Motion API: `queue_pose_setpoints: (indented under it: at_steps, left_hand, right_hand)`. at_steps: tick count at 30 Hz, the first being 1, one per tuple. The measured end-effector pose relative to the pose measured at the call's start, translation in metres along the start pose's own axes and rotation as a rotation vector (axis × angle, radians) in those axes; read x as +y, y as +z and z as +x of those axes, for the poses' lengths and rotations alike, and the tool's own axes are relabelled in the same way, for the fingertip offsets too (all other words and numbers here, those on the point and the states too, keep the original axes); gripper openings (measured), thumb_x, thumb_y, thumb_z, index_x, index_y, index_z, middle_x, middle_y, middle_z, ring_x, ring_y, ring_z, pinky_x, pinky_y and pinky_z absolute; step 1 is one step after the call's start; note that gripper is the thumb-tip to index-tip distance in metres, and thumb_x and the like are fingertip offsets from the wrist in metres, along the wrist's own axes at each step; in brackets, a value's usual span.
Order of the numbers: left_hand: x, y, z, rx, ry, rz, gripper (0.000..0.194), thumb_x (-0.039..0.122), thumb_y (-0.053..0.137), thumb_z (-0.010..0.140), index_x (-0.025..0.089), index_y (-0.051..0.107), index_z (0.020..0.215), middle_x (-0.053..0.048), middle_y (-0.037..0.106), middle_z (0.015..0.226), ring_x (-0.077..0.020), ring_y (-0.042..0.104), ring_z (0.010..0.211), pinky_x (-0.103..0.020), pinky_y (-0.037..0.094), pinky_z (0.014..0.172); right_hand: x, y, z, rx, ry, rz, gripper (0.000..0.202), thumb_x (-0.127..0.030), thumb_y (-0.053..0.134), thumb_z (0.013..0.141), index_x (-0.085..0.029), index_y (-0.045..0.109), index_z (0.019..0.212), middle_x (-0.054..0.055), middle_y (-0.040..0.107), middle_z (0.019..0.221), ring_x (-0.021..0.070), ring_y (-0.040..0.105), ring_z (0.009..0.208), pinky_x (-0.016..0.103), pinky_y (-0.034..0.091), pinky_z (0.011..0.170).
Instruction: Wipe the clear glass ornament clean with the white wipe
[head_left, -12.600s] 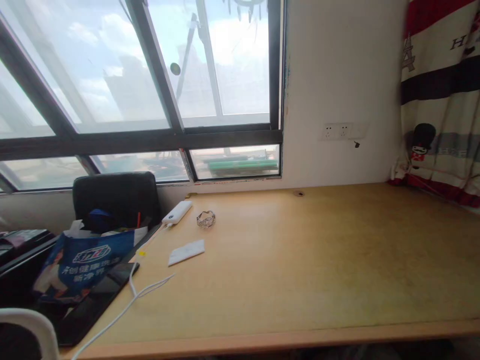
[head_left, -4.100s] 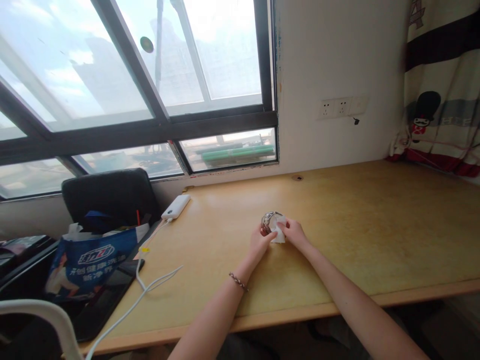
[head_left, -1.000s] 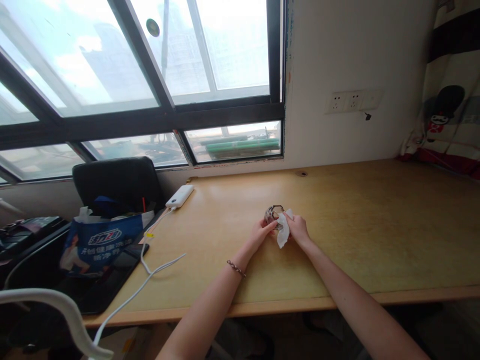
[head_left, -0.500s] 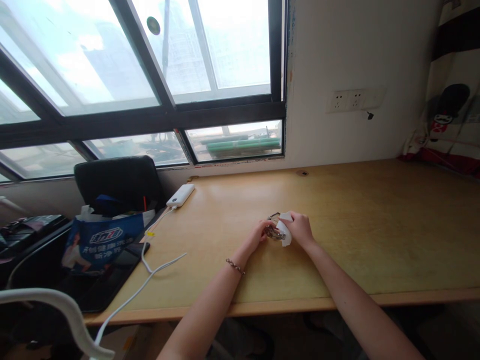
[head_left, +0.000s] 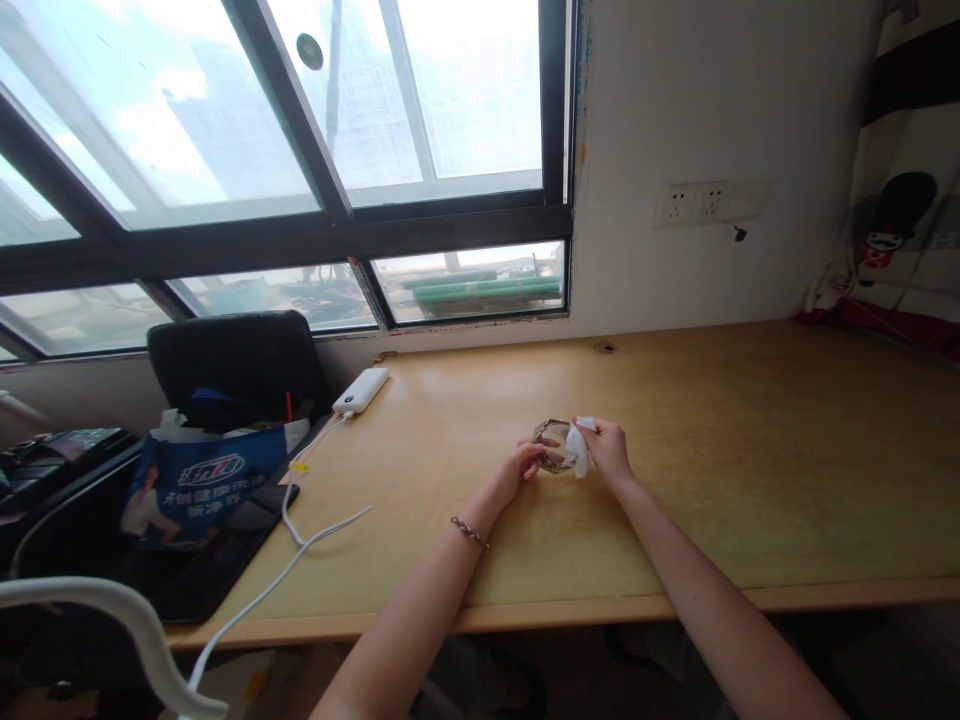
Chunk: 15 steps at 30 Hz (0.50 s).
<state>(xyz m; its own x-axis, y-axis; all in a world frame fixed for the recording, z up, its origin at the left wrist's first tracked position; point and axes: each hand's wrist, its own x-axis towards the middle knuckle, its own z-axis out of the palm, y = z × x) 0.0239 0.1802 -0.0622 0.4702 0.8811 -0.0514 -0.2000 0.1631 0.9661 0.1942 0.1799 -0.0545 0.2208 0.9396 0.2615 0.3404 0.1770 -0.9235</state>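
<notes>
White tissue (head_left: 577, 453) against a clear, faceted glassy dish (head_left: 558, 464)
The left hand (head_left: 519, 465) clamps the dish; the right hand (head_left: 610, 447) pinches the tissue.

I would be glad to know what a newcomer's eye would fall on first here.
Probably the area over the wooden desk, where the left hand holds a shiny round object and the right hand a white tissue at its right side. Next might come the bright window at upper left and the blue bag by the black chair below it.
</notes>
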Motion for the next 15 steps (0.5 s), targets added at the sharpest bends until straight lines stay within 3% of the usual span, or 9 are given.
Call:
queue_pose_setpoints:
  at_steps: [5, 8, 10, 12, 15]
  left_hand:
    - [0.002, 0.003, 0.002, 0.127, 0.021, 0.033, 0.045, 0.038, 0.056, 0.062, 0.007, 0.062, 0.095, -0.012, 0.068, 0.082, -0.0014, 0.028, 0.033, -0.02, 0.019, 0.038]
    - [0.001, 0.006, 0.001, 0.16, 0.017, 0.064, 0.042, 0.037, 0.059, 0.063, 0.007, 0.062, 0.093, -0.009, 0.067, 0.076, -0.0015, 0.031, 0.034, -0.019, 0.02, 0.038]
    - [0.001, 0.007, 0.001, 0.171, 0.02, 0.082, 0.039, 0.037, 0.06, 0.064, 0.008, 0.063, 0.091, -0.006, 0.065, 0.064, -0.0025, 0.033, 0.034, -0.019, 0.02, 0.038]
    - [0.0, 0.006, 0.001, 0.17, 0.037, 0.094, 0.035, 0.037, 0.06, 0.065, 0.008, 0.064, 0.085, -0.001, 0.059, 0.052, -0.0036, 0.035, 0.035, -0.019, 0.021, 0.039]
    - [-0.002, 0.005, 0.001, 0.188, 0.074, 0.111, 0.028, 0.038, 0.06, 0.066, 0.01, 0.062, 0.07, 0.003, 0.049, 0.043, -0.0043, 0.036, 0.036, -0.019, 0.023, 0.04]
  right_hand:
    - [0.007, -0.001, 0.004, 0.183, 0.145, 0.0, 0.051, -0.054, 0.044, 0.073, -0.008, 0.067, 0.075, 0.006, 0.064, 0.064, 0.0188, 0.056, 0.061, 0.023, 0.039, 0.051]
    - [-0.006, -0.002, -0.004, 0.275, 0.028, 0.03, 0.052, -0.048, 0.029, 0.084, -0.009, 0.061, 0.097, 0.011, 0.065, 0.086, 0.0207, 0.058, 0.079, 0.024, 0.043, 0.063]
    - [-0.017, -0.001, -0.011, 0.201, -0.182, -0.001, 0.046, -0.04, 0.026, 0.087, -0.012, 0.057, 0.106, 0.012, 0.061, 0.101, 0.0208, 0.055, 0.092, 0.028, 0.043, 0.076]
    - [-0.024, 0.003, -0.019, 0.041, -0.406, -0.08, 0.04, -0.034, 0.029, 0.087, -0.014, 0.055, 0.11, 0.012, 0.055, 0.109, 0.0206, 0.05, 0.101, 0.032, 0.039, 0.086]
    - [-0.025, 0.012, -0.026, -0.204, -0.588, -0.208, 0.036, -0.03, 0.032, 0.087, -0.014, 0.054, 0.111, 0.012, 0.054, 0.11, 0.0211, 0.047, 0.105, 0.035, 0.036, 0.092]
